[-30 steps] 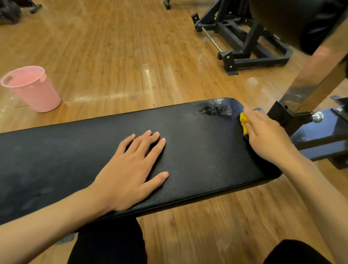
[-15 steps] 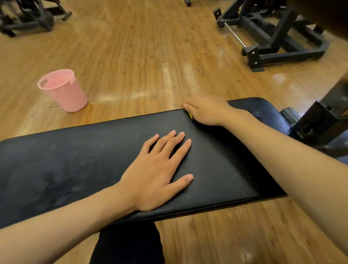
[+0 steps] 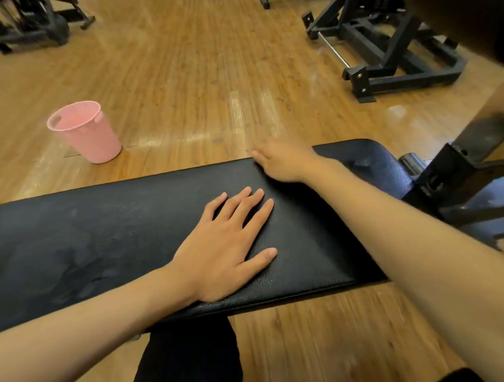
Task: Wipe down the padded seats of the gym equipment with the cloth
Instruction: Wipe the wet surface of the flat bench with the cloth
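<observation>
Left hand (image 3: pixel 218 250): flat on the black seat pad (image 3: pixel 88 241); fingers straight, spread
Right hand (image 3: pixel 284 160): blurred, at the pad's far edge; grip cannot be told
Bucket (image 3: pixel 86 134): pink; on the wooden floor (image 3: pixel 181 64) beyond the pad

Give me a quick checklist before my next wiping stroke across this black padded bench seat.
1. Left hand flat on the black padded bench seat, bracing: ok.
2. Right hand at the seat's far edge: ok.
3. Cloth under the right hand: cannot tell, hidden.
4. Seat's left stretch clean: not ok, smudged patches show.
5. Pink plastic bucket upright on the wooden floor, apart from the bench: ok.
</observation>
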{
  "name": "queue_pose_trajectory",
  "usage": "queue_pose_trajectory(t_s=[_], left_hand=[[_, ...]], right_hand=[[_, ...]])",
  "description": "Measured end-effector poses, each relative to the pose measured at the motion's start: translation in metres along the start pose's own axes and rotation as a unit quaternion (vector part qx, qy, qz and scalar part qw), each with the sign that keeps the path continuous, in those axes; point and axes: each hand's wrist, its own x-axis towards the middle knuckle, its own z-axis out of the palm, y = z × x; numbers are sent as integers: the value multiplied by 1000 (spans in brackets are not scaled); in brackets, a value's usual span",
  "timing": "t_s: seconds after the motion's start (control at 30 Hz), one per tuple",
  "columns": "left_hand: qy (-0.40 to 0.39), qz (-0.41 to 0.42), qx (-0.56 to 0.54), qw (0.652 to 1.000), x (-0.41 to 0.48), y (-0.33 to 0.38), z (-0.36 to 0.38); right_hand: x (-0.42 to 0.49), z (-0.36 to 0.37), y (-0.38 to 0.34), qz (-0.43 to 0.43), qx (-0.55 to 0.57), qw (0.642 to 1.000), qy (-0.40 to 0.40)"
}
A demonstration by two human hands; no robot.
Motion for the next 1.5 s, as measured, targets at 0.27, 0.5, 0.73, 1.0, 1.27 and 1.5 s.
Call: queue_pose_trajectory(t_s=[0.27,0.5,0.73,1.0,1.27,1.5], left_hand=[[12,5,-12,1000,0,-1,1],[13,-3,-14,1000,0,0,0],[5,-2,-11,1000,0,1,0],[-5,-5,-24,1000,0,3,-3],[-1,-3,-8,1000,1,1,-3],[0,3,-10,1000,2,-2,0]], right_hand=[[-57,-11,105,67,34,996,42],[-71,4,97,182,-17,977,112],[-95,14,28,-14,-15,997,69],[-91,-4,138,133,86,986,50],[4,1,-14,16,19,1000,13],[-17,-13,41,17,51,999,12]])
